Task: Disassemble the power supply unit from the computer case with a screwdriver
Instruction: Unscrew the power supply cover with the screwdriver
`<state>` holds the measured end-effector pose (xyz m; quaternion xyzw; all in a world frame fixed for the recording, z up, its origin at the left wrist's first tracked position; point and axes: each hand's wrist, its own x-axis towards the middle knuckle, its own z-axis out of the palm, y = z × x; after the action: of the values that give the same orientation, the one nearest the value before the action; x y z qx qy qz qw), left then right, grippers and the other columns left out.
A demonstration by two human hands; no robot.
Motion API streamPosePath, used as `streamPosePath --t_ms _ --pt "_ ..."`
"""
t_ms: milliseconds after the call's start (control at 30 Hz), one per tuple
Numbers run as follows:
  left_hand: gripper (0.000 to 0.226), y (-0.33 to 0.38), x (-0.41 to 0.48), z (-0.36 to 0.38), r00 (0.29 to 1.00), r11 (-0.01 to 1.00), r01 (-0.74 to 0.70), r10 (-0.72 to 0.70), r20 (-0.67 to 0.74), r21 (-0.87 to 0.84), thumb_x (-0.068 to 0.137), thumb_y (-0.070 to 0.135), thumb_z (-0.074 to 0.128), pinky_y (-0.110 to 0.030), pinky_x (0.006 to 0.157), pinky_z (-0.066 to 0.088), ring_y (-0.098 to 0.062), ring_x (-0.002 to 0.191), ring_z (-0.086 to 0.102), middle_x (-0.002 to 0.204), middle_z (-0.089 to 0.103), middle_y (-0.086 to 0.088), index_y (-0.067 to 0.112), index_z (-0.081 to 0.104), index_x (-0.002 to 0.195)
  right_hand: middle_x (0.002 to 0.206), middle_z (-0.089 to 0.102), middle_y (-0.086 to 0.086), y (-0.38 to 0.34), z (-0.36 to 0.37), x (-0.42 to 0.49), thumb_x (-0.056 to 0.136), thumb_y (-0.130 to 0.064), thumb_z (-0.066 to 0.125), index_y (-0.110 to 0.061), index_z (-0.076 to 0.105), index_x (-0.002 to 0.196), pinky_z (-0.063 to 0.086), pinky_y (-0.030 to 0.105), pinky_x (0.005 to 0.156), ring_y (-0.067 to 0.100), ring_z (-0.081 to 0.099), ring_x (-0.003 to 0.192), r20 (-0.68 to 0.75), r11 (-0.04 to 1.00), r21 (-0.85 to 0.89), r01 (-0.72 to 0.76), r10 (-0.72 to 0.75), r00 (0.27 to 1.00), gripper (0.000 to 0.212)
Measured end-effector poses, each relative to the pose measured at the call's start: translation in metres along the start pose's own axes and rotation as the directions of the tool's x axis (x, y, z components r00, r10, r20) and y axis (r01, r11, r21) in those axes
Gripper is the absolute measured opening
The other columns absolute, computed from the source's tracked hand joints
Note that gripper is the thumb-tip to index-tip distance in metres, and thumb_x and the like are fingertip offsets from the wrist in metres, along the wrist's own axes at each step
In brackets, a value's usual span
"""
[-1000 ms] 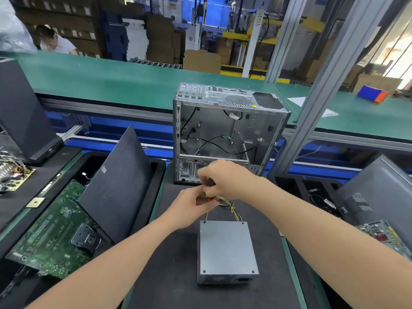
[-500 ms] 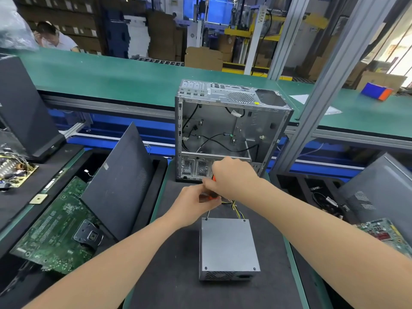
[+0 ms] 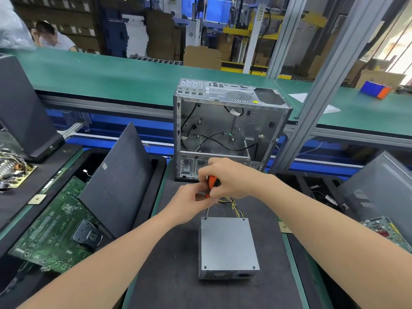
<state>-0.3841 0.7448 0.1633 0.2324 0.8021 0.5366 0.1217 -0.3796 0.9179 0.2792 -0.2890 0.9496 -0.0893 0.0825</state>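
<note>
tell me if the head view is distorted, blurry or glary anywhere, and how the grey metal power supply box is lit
Head view: wide-angle distortion leans the aluminium frame post; grey metal power supply box evenly lit, sharp, faint shadows; orange-handled screwdriver crisp; daylight blows out the top right corner.

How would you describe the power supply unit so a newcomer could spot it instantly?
Find the open metal computer case standing mid-bench. On the dark mat in front lies a closed grey box, the power supply unit. Only it has a plain lid and trailing yellow wires.
</note>
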Motion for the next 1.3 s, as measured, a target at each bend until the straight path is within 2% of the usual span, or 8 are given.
streamPosePath --t_ms 100,300,467,633,833,933,1067,1300 --pt "0.011 0.000 0.000 0.001 0.999 0.999 -0.015 0.017 -0.032 0.041 0.094 0.031 0.076 -0.028 0.087 0.057 0.000 0.094 0.073 0.096 0.078 0.018 0.030 0.074 0.105 0.087 0.048 -0.008 -0.007 0.003 -0.003 0.080 -0.035 0.067 -0.027 0.058 0.097 0.049 0.035 0.066 0.014 0.052 0.084 -0.079 0.999 -0.037 -0.040 0.037 0.996 0.020" --pt "0.017 -0.003 0.000 0.006 0.999 1.000 -0.014 0.015 -0.040 0.020 0.093 0.031 0.077 -0.034 0.094 0.059 -0.001 0.098 0.073 0.100 0.078 0.018 0.030 0.076 0.110 0.069 0.038 -0.002 -0.018 0.019 0.003 0.095 -0.051 0.050 -0.015 0.052 0.088 0.029 0.030 0.052 0.028 0.049 0.066 -0.304 0.880 -0.302 -0.368 0.277 0.912 0.037" --pt "0.019 0.000 -0.002 0.004 1.000 1.000 -0.017 0.017 -0.007 0.020 0.093 0.035 0.075 -0.020 0.087 0.052 0.002 0.100 0.072 0.103 0.076 0.022 0.047 0.070 0.107 0.079 0.058 -0.003 -0.013 0.011 0.001 0.085 -0.042 0.064 -0.018 0.058 0.089 0.036 0.029 0.052 0.027 0.061 0.073 -0.164 0.949 -0.077 -0.307 0.292 0.942 0.025" --pt "0.022 0.001 -0.003 0.003 1.000 1.000 -0.001 0.001 0.001 0.000 0.096 0.033 0.071 -0.030 0.095 0.056 -0.001 0.104 0.072 0.105 0.078 0.016 0.034 0.070 0.118 0.087 0.053 -0.009 -0.005 0.002 -0.003 0.082 -0.024 0.069 -0.025 0.057 0.095 0.052 0.041 0.067 0.023 0.058 0.085 -0.027 0.989 0.036 -0.144 0.145 0.989 0.018" --pt "0.023 0.000 -0.003 0.005 0.999 0.999 -0.005 0.006 -0.034 0.046 0.097 0.031 0.072 -0.019 0.090 0.056 0.001 0.100 0.073 0.103 0.079 0.014 0.024 0.073 0.118 0.094 0.046 -0.010 -0.005 0.003 -0.006 0.081 -0.023 0.072 -0.029 0.060 0.100 0.045 0.031 0.068 0.007 0.048 0.085 -0.025 0.998 0.042 -0.047 0.048 0.999 0.023" --pt "0.014 -0.002 -0.003 0.004 0.998 0.998 -0.019 0.023 -0.054 0.067 0.097 0.030 0.072 -0.014 0.081 0.055 0.004 0.094 0.072 0.096 0.079 0.017 0.025 0.075 0.109 0.089 0.051 -0.006 -0.013 0.006 -0.008 0.084 -0.044 0.063 -0.027 0.055 0.107 0.049 0.037 0.066 0.022 0.056 0.086 -0.128 0.989 -0.079 -0.127 0.116 0.985 0.030" --pt "0.014 0.000 -0.003 0.007 0.999 0.999 0.004 -0.001 -0.045 0.049 0.097 0.033 0.072 -0.017 0.085 0.057 0.002 0.095 0.073 0.097 0.079 0.016 0.024 0.076 0.107 0.063 0.037 -0.003 -0.023 0.017 -0.003 0.094 -0.063 0.046 -0.017 0.048 0.083 0.027 0.030 0.051 0.028 0.049 0.063 -0.372 0.866 -0.338 -0.367 0.235 0.898 0.048" --pt "0.014 0.002 -0.006 0.007 1.000 1.000 -0.016 0.015 -0.028 -0.006 0.098 0.029 0.070 -0.023 0.093 0.056 0.001 0.100 0.073 0.100 0.079 0.016 0.031 0.073 0.112 0.078 0.055 -0.005 -0.015 0.013 -0.001 0.090 -0.044 0.061 -0.020 0.053 0.093 0.031 0.028 0.051 0.024 0.056 0.070 -0.215 0.948 -0.080 -0.308 0.285 0.934 0.026"
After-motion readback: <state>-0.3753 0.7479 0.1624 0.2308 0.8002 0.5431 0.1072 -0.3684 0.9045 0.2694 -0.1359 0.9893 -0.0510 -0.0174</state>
